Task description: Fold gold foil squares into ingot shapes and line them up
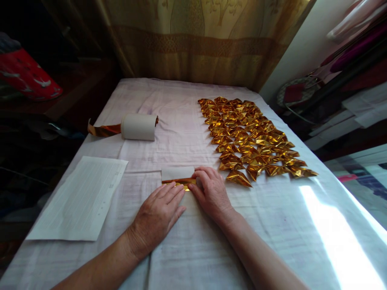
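While the left hand (159,215) lies flat and open, the right hand (211,192) presses a foil strip (179,176) beside folded gold pieces (250,137).

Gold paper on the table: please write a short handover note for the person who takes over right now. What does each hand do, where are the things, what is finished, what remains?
Left hand: flat on the table cloth, fingertips on the partly folded gold paper.
Right hand: pressing the right end of the same piece.
Things: roll of gold paper at the far left, a strip trailing from it; white sheet at the near left.
Done: many folded gold pieces lie in rows at the right.
Left: the piece under the hands is only partly folded; the roll still has paper.
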The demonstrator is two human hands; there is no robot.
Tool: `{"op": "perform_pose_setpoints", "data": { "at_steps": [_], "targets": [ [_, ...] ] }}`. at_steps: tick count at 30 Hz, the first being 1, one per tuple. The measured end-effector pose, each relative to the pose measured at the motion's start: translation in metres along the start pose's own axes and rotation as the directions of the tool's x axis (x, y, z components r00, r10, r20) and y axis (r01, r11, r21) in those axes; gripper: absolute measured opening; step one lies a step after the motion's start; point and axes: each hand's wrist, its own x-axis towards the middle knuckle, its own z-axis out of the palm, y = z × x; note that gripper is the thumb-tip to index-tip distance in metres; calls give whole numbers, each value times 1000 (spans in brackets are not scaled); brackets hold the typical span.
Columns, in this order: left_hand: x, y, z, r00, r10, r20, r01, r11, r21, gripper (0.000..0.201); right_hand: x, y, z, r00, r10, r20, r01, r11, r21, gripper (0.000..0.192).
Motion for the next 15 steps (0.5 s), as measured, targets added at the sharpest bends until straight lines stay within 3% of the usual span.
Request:
{"op": "perform_pose_setpoints", "data": {
  "at_steps": [7, 11, 15],
  "targets": [
    [1, 1, 2, 1000, 15, -17, -14, 999, 29, 34, -6, 9, 3, 993, -90, -71, 90, 996, 10, 23],
    [4, 4, 0, 1000, -7, 19, 6, 999, 38, 33, -11, 4, 2, 983, -139, -116, 123, 983, -139, 30],
    [7, 5, -1, 999, -19, 32, 19, 1000, 12, 33, -23, -4, -5, 968, -236, 81, 249, 942, -225, 40]
  ]
}}
